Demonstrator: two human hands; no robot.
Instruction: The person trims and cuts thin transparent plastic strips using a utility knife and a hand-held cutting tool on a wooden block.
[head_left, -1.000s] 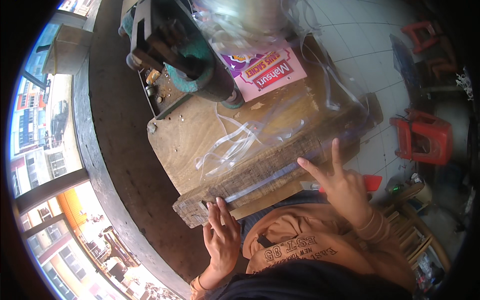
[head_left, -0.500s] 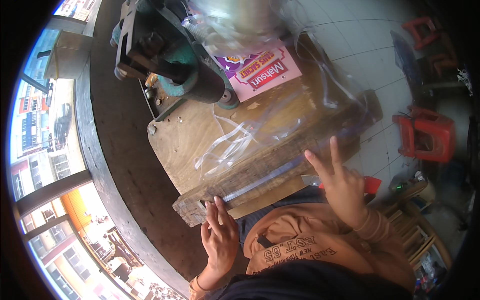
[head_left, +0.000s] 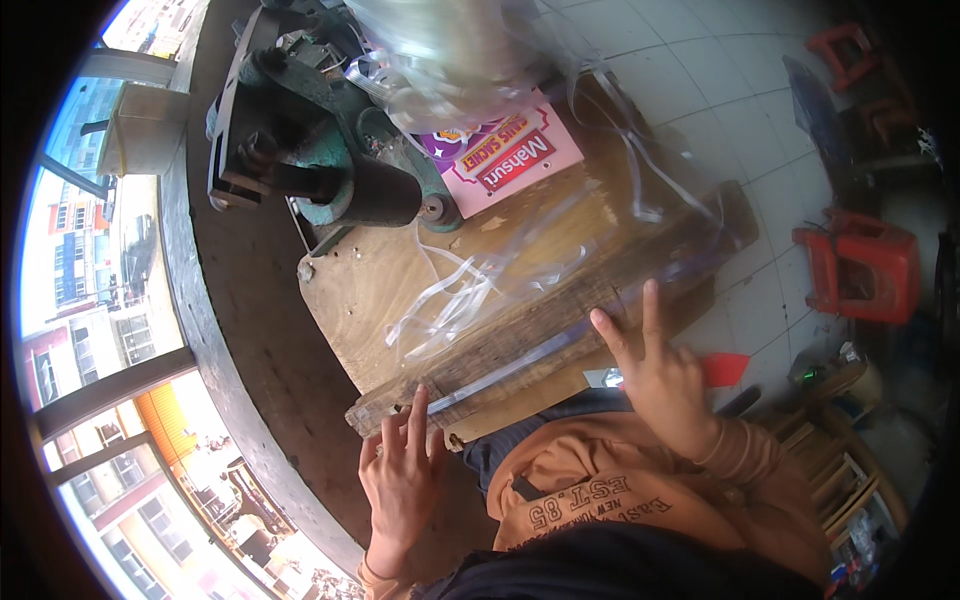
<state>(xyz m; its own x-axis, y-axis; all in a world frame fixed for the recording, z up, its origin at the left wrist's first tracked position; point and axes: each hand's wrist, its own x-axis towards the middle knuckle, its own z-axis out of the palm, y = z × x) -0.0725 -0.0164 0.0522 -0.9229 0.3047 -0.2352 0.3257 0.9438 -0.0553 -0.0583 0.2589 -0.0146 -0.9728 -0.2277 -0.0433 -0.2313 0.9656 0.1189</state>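
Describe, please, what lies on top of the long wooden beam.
A pale, translucent strip runs lengthwise along the wooden beam. The left hand and right hand both extend over the beam; whatever lies directly beneath them is covered and cannot be seen.

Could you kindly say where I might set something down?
The left part of the board, between machine, loose strips and beam, is mostly bare. Bare tiles show between beam and red stool. Crowded: the far side, with machine, bundle and pink packaging, and the beam, with left hand, right hand and a strip.
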